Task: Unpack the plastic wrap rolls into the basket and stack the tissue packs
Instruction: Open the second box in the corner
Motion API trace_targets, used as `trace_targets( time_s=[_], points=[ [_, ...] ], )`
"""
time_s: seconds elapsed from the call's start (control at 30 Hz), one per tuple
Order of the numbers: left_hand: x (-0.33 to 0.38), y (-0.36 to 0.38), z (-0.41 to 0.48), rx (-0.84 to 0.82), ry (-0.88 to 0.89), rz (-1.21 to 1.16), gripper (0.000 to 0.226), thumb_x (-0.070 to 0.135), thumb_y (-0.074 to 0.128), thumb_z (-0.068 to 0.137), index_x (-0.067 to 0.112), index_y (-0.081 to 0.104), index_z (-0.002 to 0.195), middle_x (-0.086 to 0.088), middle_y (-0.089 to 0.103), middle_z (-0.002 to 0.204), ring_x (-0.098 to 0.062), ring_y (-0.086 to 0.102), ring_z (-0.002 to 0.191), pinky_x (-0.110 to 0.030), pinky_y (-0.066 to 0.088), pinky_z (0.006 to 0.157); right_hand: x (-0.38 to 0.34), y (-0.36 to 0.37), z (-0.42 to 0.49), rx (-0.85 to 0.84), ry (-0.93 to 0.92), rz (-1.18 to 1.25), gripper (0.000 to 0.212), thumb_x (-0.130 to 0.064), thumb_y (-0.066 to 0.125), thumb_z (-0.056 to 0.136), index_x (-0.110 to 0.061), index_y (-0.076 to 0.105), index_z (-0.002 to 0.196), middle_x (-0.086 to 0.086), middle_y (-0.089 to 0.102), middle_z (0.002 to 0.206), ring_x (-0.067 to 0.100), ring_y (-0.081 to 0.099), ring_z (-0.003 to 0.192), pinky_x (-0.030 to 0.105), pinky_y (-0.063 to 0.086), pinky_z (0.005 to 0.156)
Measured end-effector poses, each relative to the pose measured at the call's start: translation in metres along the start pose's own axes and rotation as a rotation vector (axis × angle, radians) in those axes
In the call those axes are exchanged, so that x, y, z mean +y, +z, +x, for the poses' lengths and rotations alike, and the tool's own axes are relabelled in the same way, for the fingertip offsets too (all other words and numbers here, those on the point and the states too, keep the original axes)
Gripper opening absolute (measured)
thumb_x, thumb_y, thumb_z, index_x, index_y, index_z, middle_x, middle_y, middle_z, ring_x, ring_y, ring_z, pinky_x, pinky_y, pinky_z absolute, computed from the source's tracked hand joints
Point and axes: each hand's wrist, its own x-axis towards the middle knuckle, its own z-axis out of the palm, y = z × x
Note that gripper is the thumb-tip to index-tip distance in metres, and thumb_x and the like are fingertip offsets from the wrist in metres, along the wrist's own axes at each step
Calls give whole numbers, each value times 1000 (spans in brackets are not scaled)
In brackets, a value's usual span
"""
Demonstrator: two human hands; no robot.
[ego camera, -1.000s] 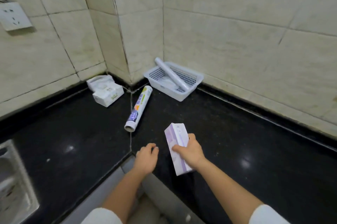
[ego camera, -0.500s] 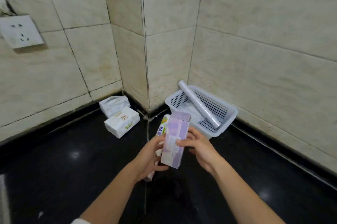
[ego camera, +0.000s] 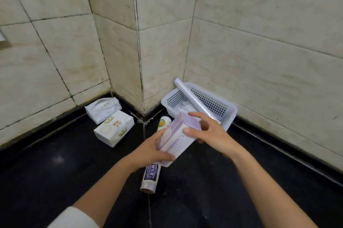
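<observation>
Purple carton held mid-frame, above black counter: lower end clasped by left hand, top flap pinched by right hand. Judged light, stiff, crushable; best gripped along edges while flap is opened

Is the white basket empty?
No, a bare plastic wrap roll lies slanted in the white basket, one end sticking up over the rim.

Black desk: labelled roll beneath the grip, two tissue packs left, basket behind.
</observation>
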Motion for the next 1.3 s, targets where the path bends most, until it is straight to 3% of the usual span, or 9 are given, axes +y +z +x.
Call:
trace_targets(
  time_s=[0.13, 0.3, 0.7, 0.87, 0.97, 1.03, 1.1, 1.2, 1.3],
  points=[
    [-7, -2, 7, 201, -43, 246, 103, 35, 87, 60, 53, 27, 141, 6, 34, 127, 1, 44, 112, -16, 37, 94, 0, 4, 5, -24, 60, 20, 59, -56, 81, 62, -23, 64, 107, 12, 75, 91, 12, 67, 65, 23, 54, 65],
    [-12, -11, 10, 209, 4, 318, 98, 37, 83, 59, 54, 31, 140, 5, 40, 125, 2, 48, 109, -24, 42, 97, 3, -2, 7, -56, 35, 99, 34, -45, 72, 77, -29, 74, 106, 6, 73, 87, 14, 66, 74, 31, 56, 76],
    [-14, -21, 7, 132, -100, 499, 97, 43, 73, 51, 60, 29, 136, 15, 38, 107, -6, 55, 96, -32, 54, 89, -9, 4, 12, 46, -126, -425, 73, -40, 74, 55, -27, 60, 126, -11, 71, 82, 2, 68, 74, 29, 59, 77],
    [-13, -21, 6, 128, -89, 451, 90, 39, 72, 51, 61, 35, 130, 13, 40, 108, -6, 56, 96, -29, 54, 83, -16, -4, 19, 120, -121, -368, 51, -37, 65, 59, -29, 69, 109, -15, 54, 52, 2, 48, 47, 18, 39, 49],
    [-13, -21, 6, 99, -62, 404, 85, 34, 73, 54, 69, 37, 123, 10, 42, 110, -5, 56, 98, -21, 51, 77, -15, -13, 23, 178, -111, -256, 50, -32, 76, 70, -32, 64, 118, -22, 65, 91, -1, 60, 83, 21, 48, 74],
    [-14, -20, 6, 92, -58, 384, 84, 33, 75, 55, 66, 39, 124, 10, 43, 113, -6, 55, 102, -24, 53, 80, -11, -15, 22, 303, -206, -501, 57, -23, 75, 75, -24, 55, 129, -10, 55, 124, 11, 49, 115, 30, 41, 98],
    [-15, -19, 7, 101, -46, 373, 81, 32, 76, 56, 61, 42, 125, 9, 43, 114, -8, 56, 104, -29, 55, 84, -9, -11, 19, 382, -374, -683, 42, -16, 71, 77, -19, 62, 117, -4, 53, 118, 18, 44, 113, 33, 37, 99],
    [-15, -17, 7, 133, -39, 364, 83, 33, 75, 55, 58, 41, 127, 11, 42, 113, -7, 54, 105, -29, 52, 88, -10, 0, 13, 227, -315, -457, 5, -20, 66, 83, -19, 69, 87, -8, 65, 89, 9, 57, 87, 31, 50, 80],
    [-14, -15, 7, 144, -19, 359, 84, 33, 75, 55, 57, 41, 128, 10, 41, 115, -2, 52, 105, -24, 48, 87, -10, 7, 10, 189, -180, -173, 15, -25, 65, 86, -15, 67, 75, -3, 68, 81, 1, 59, 74, 25, 51, 70]
  ],
)
